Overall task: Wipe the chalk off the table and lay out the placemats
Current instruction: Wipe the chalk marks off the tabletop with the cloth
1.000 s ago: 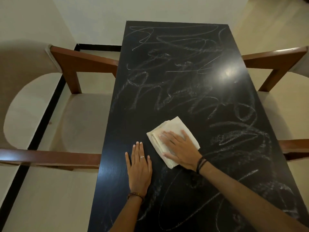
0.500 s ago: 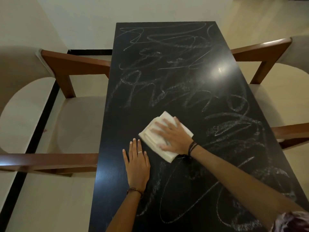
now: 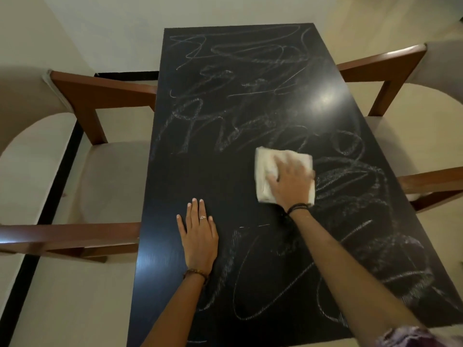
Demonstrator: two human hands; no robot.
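Observation:
A long black table (image 3: 213, 176) carries white chalk scribbles (image 3: 245, 78) over its far half, right side and near end. A band across the middle left is wiped dark. My right hand (image 3: 292, 181) presses flat, fingers spread, on a folded white cloth (image 3: 263, 166) at the table's middle right; it is blurred by motion. My left hand (image 3: 199, 236) lies flat on the table near the left edge, fingers straight and together, holding nothing. No placemats are in view.
A wooden armchair (image 3: 100, 96) with a beige seat stands close along the table's left side. Another armchair (image 3: 390, 66) stands at the right side. Beige floor surrounds the table, with a black strip (image 3: 50, 196) on the left.
My right hand has slid the cloth to the right across the table, leaving a dark wiped band behind it. My left hand has stayed flat in place.

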